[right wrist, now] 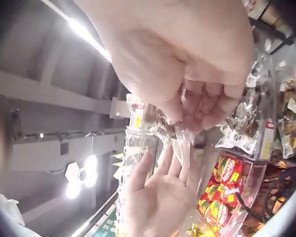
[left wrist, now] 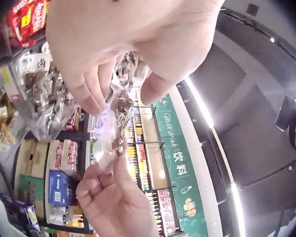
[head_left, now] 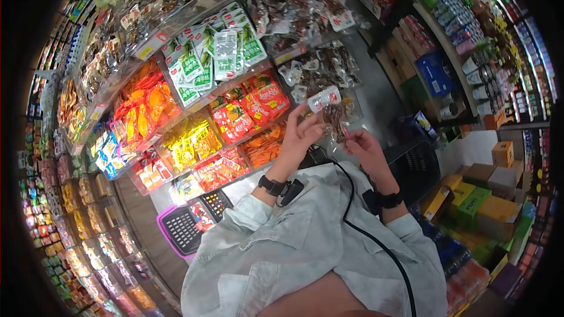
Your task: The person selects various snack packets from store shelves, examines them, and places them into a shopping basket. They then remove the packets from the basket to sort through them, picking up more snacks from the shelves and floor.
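Note:
A clear snack pack (head_left: 333, 118) with dark brown pieces inside and a white-and-red label at its top is held up in front of the body. My right hand (head_left: 369, 151) pinches its lower edge between thumb and fingers; the left wrist view shows this grip on the plastic (left wrist: 108, 143). Beside the label, my left hand (head_left: 301, 138) has its fingers extended against the pack. In the right wrist view the left hand (right wrist: 163, 200) shows its thumb apart from the fingers, which lie behind the pack.
Clear bins of dark vacuum packs (head_left: 323, 67), green-and-white packs (head_left: 214, 50), red packs (head_left: 249, 108) and yellow packs (head_left: 191, 144) stand ahead. A purple-rimmed basket (head_left: 164, 232) is lower left, a black basket (head_left: 420, 167) at right. Cartons (head_left: 499, 217) are stacked right. A black cable (head_left: 376, 238) crosses the shirt.

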Motion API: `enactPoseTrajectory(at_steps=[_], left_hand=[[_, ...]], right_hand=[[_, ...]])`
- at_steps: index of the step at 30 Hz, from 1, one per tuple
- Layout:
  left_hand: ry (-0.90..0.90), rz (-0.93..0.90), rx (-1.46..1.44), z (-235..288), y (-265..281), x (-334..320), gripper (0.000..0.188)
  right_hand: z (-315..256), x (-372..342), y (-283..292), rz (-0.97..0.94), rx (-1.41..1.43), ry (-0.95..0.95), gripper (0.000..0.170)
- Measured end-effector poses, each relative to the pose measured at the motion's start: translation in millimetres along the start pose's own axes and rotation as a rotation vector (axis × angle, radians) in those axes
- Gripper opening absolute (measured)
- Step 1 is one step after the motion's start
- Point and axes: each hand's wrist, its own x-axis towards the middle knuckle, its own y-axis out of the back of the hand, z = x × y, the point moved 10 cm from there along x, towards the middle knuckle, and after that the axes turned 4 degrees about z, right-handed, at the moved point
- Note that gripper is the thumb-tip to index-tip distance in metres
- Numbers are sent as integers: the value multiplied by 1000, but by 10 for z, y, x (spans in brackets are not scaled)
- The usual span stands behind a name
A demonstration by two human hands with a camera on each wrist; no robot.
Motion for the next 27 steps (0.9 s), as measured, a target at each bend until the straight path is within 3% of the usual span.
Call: enactPoseTrajectory(at_steps=[3,7,11,15,17,22,25,27], left_hand=[[-111,-84,51,211,79,110,73],[-90,-146,141,338,90,201,81],[-218,-62,100,732,107,423,88],[-304,43,149,971,204,557,82],[-287,160,152,933,264,532,66],[-195,370,196,447,471,365,43],[-161,475,137,320,503,197,34],[-156,534,140,248,556,91,31]], right_hand=[[-290,453,-256,-31,-63,97,11],[-701,1002,-569,-86,-29,159,10],[-1150,1451,-858,-130,-51,145,11],[-1308,1964,-977,-191,190,75,14],[-1432,2191,-990,-206,264,72,14],[-1659,2550,-1035,-274,343,60,45],[-1760,2581,-988,-216,265,127,50],[-1758,2658,-971,-163,254,165,41]])
